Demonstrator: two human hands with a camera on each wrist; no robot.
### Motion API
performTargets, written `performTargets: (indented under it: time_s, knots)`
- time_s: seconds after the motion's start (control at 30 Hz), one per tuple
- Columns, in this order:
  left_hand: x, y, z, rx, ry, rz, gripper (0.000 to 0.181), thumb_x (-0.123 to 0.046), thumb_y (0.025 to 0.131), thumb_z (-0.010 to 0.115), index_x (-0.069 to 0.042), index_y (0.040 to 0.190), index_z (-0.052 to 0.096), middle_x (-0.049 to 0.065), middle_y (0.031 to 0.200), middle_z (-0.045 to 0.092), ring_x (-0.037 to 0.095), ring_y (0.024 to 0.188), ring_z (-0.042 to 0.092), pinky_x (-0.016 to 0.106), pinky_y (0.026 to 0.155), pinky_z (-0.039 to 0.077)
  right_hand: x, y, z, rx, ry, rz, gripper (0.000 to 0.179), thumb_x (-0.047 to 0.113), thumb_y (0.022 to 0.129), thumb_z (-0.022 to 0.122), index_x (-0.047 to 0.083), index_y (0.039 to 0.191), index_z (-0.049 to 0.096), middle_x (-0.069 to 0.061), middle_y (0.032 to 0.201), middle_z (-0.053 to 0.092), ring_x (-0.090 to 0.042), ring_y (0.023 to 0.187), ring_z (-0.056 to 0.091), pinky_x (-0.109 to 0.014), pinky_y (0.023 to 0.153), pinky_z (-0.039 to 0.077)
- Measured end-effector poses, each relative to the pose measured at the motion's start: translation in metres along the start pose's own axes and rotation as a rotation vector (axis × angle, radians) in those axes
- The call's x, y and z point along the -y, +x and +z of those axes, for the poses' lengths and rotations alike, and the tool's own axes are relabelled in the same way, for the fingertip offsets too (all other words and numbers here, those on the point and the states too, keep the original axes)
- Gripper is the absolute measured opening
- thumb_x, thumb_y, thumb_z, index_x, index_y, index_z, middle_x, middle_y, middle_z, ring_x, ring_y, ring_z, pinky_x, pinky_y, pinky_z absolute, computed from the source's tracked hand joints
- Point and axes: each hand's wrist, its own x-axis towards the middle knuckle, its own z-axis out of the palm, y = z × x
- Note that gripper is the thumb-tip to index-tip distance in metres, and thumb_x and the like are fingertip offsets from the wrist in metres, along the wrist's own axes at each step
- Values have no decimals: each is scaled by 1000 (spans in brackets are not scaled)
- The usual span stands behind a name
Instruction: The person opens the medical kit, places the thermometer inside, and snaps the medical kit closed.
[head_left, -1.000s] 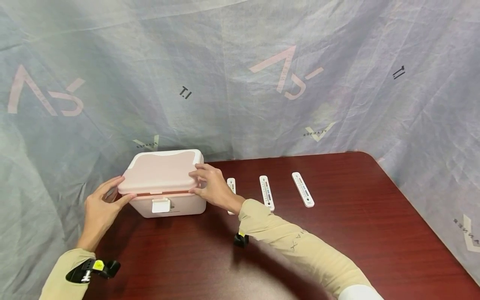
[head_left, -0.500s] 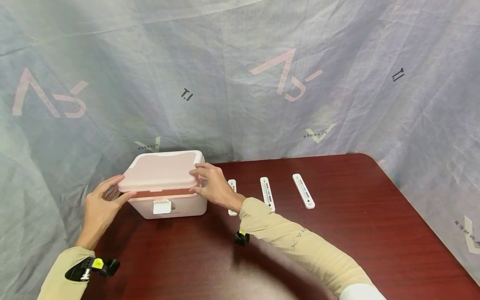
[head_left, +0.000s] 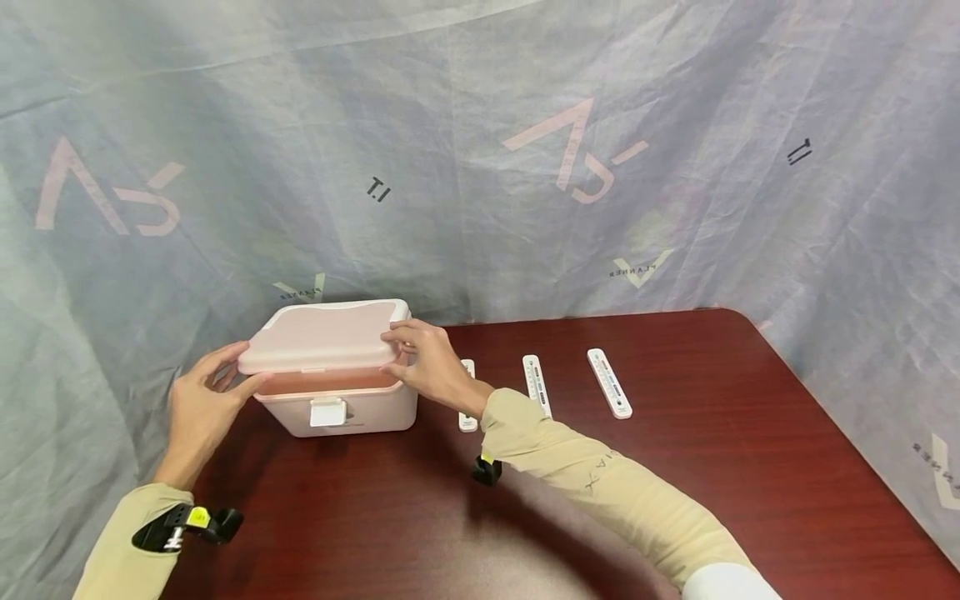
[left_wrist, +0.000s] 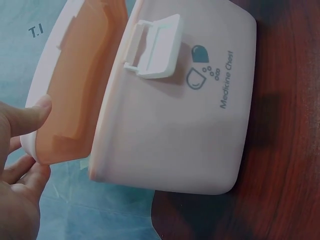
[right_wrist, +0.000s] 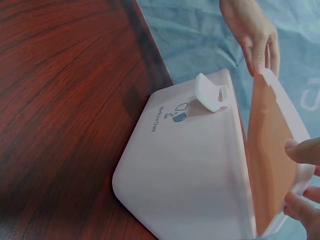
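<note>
A pale pink and white medicine chest (head_left: 375,412) stands at the table's back left, its lid (head_left: 322,333) tilted up at the front and an orange-tinted gap showing below. The white latch (head_left: 327,412) on its front hangs unhooked. My left hand (head_left: 202,408) pinches the lid's front left corner; in the left wrist view its thumb (left_wrist: 37,112) lies on the lid's inner edge. At the front right corner my right hand (head_left: 431,362) pinches the lid between thumb and fingers. "Medicine Chest" (left_wrist: 226,80) is printed on the box front.
Three white strip thermometers lie on the dark red table (head_left: 712,467) right of the chest: a near one (head_left: 468,417) partly behind my right hand, a middle one (head_left: 536,379) and a far right one (head_left: 609,383). A grey cloth (head_left: 465,167) hangs behind the table.
The lid's front edge has risen, and the gap between lid and box has widened. Both hands keep their hold on its corners and have moved up slightly with it.
</note>
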Motion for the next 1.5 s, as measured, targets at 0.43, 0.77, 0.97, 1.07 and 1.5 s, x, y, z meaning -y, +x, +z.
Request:
performTargets:
  time_s: [0.43, 0.77, 0.97, 1.07, 1.5]
  knots:
    - [-11, 5, 0, -23, -27, -36, 53, -1, 72, 81, -1, 122, 63, 11, 121, 62, 1, 106, 58, 15, 91, 44, 3, 6, -5, -14, -10, -48, 37, 2, 74, 80, -6, 107, 68, -15, 111, 62, -22, 94, 63, -19, 81, 51]
    - [-7, 14, 1, -21, 38, -43, 54, -12, 74, 82, -7, 124, 63, 7, 123, 61, 5, 111, 56, 15, 92, 43, 3, 12, -9, -31, -53, -59, 36, 6, 75, 80, -4, 107, 69, -14, 111, 63, -18, 89, 63, -20, 79, 52]
    - [-9, 19, 1, -38, 22, -45, 53, -8, 73, 82, -5, 122, 64, 7, 121, 60, 9, 112, 57, 19, 94, 43, 5, 17, -11, -42, -49, -79, 34, 5, 76, 78, -5, 107, 68, -14, 111, 64, -19, 85, 63, -21, 76, 53]
    - [-11, 22, 0, -45, 17, -43, 53, -7, 72, 83, -4, 122, 64, 7, 120, 60, 10, 112, 57, 19, 93, 44, 6, 19, -12, -44, -43, -74, 34, 5, 77, 78, -5, 107, 68, -14, 110, 64, -19, 84, 62, -24, 74, 54]
    - [-19, 34, 0, -71, 15, -26, 51, -9, 72, 83, -7, 121, 66, 3, 116, 61, 7, 109, 57, 20, 92, 45, 10, 30, -19, -52, -22, -46, 29, -2, 80, 71, -3, 109, 68, -11, 103, 66, -17, 89, 62, -17, 78, 51]
